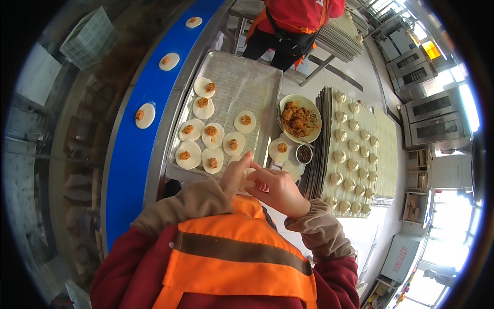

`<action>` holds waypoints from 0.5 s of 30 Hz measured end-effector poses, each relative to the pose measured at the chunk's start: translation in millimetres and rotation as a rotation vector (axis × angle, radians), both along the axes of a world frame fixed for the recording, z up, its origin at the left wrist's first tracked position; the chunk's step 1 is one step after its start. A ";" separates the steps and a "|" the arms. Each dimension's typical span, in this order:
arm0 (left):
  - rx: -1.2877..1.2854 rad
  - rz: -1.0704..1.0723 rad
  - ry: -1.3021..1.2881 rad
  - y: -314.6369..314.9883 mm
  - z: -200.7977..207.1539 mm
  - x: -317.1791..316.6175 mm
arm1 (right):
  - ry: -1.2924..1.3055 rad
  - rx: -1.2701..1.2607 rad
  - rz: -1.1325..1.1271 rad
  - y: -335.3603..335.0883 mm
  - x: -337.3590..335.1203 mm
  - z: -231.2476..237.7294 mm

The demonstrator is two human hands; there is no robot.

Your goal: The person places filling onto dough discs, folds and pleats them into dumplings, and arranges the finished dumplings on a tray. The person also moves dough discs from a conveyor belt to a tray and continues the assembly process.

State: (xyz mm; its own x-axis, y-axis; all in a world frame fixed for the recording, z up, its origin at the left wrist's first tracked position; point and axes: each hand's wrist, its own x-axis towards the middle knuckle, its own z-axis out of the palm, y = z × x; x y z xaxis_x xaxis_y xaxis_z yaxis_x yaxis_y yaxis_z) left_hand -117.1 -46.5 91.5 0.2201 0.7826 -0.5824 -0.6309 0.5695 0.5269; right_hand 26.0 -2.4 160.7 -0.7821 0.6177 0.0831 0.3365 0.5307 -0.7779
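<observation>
In front of my chest, both hands are closed around a small piece of pale dough [249,180], a bun that they partly hide. My left hand [234,175] cups it from the left with the thumb raised. My right hand [279,189] pinches it from the other side with bent fingers. Just beyond them lies a metal tray [252,82] with several flat dough rounds [188,156], each topped with orange-brown filling. To the right of the tray is another filled dough round [278,150], with a plain dough round [292,169] near my right hand.
A blue conveyor belt [136,149] at left carries several filled rounds. Right of the tray stand a bowl of filling [298,119] and a small dark-filled cup [304,154]. Farther right, stacked trays hold shaped buns [340,156]. A person in red [293,20] stands at the far end.
</observation>
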 end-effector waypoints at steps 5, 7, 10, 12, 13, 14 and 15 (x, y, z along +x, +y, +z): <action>0.089 0.235 0.045 -0.6 0.0 11.3 | -0.078 -0.341 -0.228 -3.5 0.2 1.0; 0.159 0.190 0.142 -1.6 -2.1 11.5 | -0.072 -0.232 -0.199 -4.5 2.2 3.9; 0.070 0.130 0.135 -1.2 -5.6 8.4 | 0.022 0.375 0.055 -2.8 2.6 5.5; 0.093 0.138 -0.014 0.0 -7.0 8.9 | 0.006 0.221 0.002 -2.0 0.9 4.7; 0.083 0.172 -0.075 1.3 -7.1 10.0 | 0.024 0.152 -0.026 -1.5 -0.1 4.0; 0.103 0.210 -0.047 0.6 -6.5 12.7 | 0.009 -0.044 -0.129 -1.9 -3.0 2.7; 0.126 0.259 -0.022 1.0 -5.6 14.9 | 0.019 -0.233 -0.235 -1.6 -4.5 2.1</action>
State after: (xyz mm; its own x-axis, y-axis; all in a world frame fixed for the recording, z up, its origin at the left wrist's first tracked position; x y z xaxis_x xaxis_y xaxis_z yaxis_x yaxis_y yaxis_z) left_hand -102.2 -45.5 85.9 0.0152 0.8803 -0.4742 -0.7591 0.3188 0.5675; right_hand 21.5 -4.0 162.9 -0.6154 0.7852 -0.0685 0.4133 0.2475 -0.8763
